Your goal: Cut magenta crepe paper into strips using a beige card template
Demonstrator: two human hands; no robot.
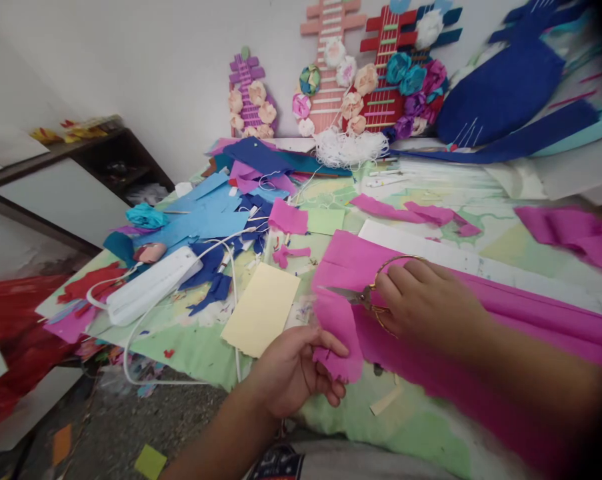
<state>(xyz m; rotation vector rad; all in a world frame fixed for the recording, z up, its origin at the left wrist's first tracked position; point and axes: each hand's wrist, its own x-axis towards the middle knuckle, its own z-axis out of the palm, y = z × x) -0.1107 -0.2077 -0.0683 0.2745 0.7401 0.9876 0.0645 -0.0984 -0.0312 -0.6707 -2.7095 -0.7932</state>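
Note:
A small piece of magenta crepe paper [338, 327] is pinched in my left hand [301, 370], thumb on top and fingers curled beneath. My right hand [425, 293] grips gold-handled scissors [363, 297], their blades pointing left at the top of that piece. Whether the blades touch the paper I cannot tell for sure. A long magenta crepe sheet [491, 387] stretches across the table under my right forearm. Left of the held piece lies a pale yellow stack of paper [263, 310].
A white power strip [153, 287] with a looping cable sits on the left of the table [195, 353]. Blue paper scraps [195, 220] are heaped behind it. Guitar-shaped paper decorations [325, 80] lean on the wall, with white string [351, 147] below them.

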